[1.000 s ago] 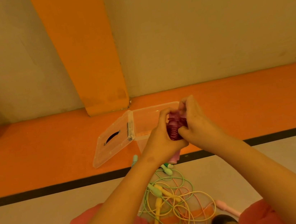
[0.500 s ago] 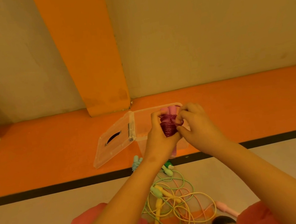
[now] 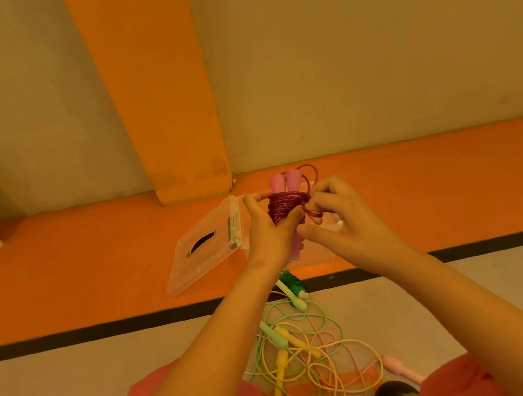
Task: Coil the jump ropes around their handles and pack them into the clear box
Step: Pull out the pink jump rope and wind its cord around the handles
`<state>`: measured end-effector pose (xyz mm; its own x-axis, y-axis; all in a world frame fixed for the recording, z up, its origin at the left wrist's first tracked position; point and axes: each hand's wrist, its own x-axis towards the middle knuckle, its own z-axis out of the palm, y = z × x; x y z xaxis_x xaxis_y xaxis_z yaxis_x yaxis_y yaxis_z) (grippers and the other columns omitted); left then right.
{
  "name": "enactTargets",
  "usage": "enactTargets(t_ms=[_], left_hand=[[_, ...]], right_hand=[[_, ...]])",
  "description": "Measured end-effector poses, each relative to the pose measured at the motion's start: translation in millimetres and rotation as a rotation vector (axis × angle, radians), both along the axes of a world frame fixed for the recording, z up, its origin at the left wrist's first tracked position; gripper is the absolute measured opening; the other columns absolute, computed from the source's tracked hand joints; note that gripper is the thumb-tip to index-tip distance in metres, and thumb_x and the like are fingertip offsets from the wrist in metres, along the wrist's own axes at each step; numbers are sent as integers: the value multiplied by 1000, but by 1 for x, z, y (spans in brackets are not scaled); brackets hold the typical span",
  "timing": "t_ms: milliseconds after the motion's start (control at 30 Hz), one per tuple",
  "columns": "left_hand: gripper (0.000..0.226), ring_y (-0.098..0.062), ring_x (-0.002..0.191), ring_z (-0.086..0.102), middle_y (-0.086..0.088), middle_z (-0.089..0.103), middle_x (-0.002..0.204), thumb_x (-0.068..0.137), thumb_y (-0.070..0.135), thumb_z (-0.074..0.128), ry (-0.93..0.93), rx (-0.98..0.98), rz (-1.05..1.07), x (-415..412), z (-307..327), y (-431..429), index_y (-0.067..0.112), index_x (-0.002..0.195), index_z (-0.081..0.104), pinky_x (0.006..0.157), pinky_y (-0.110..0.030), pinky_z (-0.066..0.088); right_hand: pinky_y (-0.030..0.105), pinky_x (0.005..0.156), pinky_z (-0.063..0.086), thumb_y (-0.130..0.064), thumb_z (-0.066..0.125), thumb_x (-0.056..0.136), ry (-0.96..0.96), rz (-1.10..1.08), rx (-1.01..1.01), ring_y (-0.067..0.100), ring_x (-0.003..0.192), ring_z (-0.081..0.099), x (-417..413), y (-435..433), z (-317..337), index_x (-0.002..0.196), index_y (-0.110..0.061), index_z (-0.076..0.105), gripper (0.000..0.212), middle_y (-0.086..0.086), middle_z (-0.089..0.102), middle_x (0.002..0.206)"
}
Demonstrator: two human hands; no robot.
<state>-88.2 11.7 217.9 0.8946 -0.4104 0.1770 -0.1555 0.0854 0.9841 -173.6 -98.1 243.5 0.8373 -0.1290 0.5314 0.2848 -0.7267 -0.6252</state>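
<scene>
**Floor** point(image 3: 64, 273), orange: one.
**Clear box** point(image 3: 324, 256): one, on the floor behind the hands, lid point(image 3: 207, 248) swung open to its left.
**Loose jump ropes** point(image 3: 307, 351): tangled heap, apparently three by colour (green, yellow, pink).
**Left hand** point(image 3: 266, 233): clasps the magenta jump rope point(image 3: 284, 208), one, coiled round its two pink handles point(image 3: 292, 177), held above the box.
**Right hand** point(image 3: 349, 219): pinches that rope's end loop.
**Dark green wound rope** point(image 3: 293, 281): one, just before the box.
**Risk:** if the end loop slips untucked, the coil likely springs loose before packing.
</scene>
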Motion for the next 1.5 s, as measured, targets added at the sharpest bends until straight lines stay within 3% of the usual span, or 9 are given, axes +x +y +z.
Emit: enactTargets(t_ms=[67, 200, 333, 467, 633, 867, 1033, 1200, 1500], left_hand=[[44, 0, 54, 61, -7, 61, 99, 87, 7, 66, -14, -17, 6, 2, 2, 1, 14, 114, 32, 49, -17, 50], [54, -22, 57, 63, -15, 64, 100, 82, 6, 71, 24, -33, -78, 7, 8, 9, 14, 121, 35, 53, -32, 53], [64, -32, 67, 65, -14, 64, 103, 79, 2, 73, 102, 1, -150, 8, 8, 12, 17, 128, 35, 59, -36, 56], [65, -27, 67, 67, -17, 63, 108, 76, 1, 76, 194, -40, -158, 10, 4, 8, 16, 128, 40, 59, -35, 57], [67, -24, 73, 70, -20, 60, 120, 75, 1, 75, 339, -202, -145, 19, 3, 2, 15, 131, 39, 62, -33, 58], [68, -19, 115, 57, -4, 56, 128, 75, 0, 74, 183, -110, -110, 33, -3, -11, 37, 125, 46, 82, -32, 49], [37, -16, 93, 64, -1, 63, 114, 93, -1, 48, 317, -236, -109, 44, 0, -21, 28, 112, 58, 70, -25, 50], [47, -22, 105, 63, -5, 60, 124, 92, 1, 56, 324, -177, -97, 60, -4, -35, 21, 133, 47, 68, -23, 53], [29, -22, 93, 66, -4, 65, 106, 92, 13, 60, 438, -57, -106, 93, -10, -54, 19, 121, 58, 81, -35, 56]], right_hand=[[39, 82, 44, -40, 61, 77, -1, 2, 24, 24, 94, 48, 2, 2, 2, 68, -23, 46, 24, -8, 46, 89], [20, 77, 49, -22, 66, 81, 14, 2, 242, 25, 104, 50, 6, 4, -1, 73, -27, 55, 15, -9, 50, 91], [26, 86, 52, -5, 70, 79, 24, 0, 393, 15, 103, 58, 8, -3, -3, 95, -33, 58, 34, 9, 56, 110], [14, 79, 47, 5, 62, 82, -22, -53, 507, 6, 93, 57, 10, -10, 2, 112, -16, 55, 37, 1, 59, 103], [24, 73, 51, -5, 60, 88, 67, -232, 696, 20, 95, 60, 23, -23, -11, 107, -15, 55, 22, 5, 60, 99], [19, 73, 54, -17, 54, 94, 48, -84, 702, 15, 100, 61, 40, -18, -12, 105, -26, 60, 15, 8, 58, 115], [39, 99, 48, -37, 64, 87, 116, -152, 713, 13, 111, 57, 58, -29, -25, 107, -33, 54, 23, 4, 54, 123], [31, 89, 51, -24, 72, 80, 179, -214, 851, 14, 100, 60, 76, -37, -28, 124, -14, 43, 54, 0, 57, 108], [41, 91, 52, -11, 72, 80, 315, -161, 979, 27, 104, 62, 112, -71, -41, 111, -14, 51, 38, 15, 61, 117]])
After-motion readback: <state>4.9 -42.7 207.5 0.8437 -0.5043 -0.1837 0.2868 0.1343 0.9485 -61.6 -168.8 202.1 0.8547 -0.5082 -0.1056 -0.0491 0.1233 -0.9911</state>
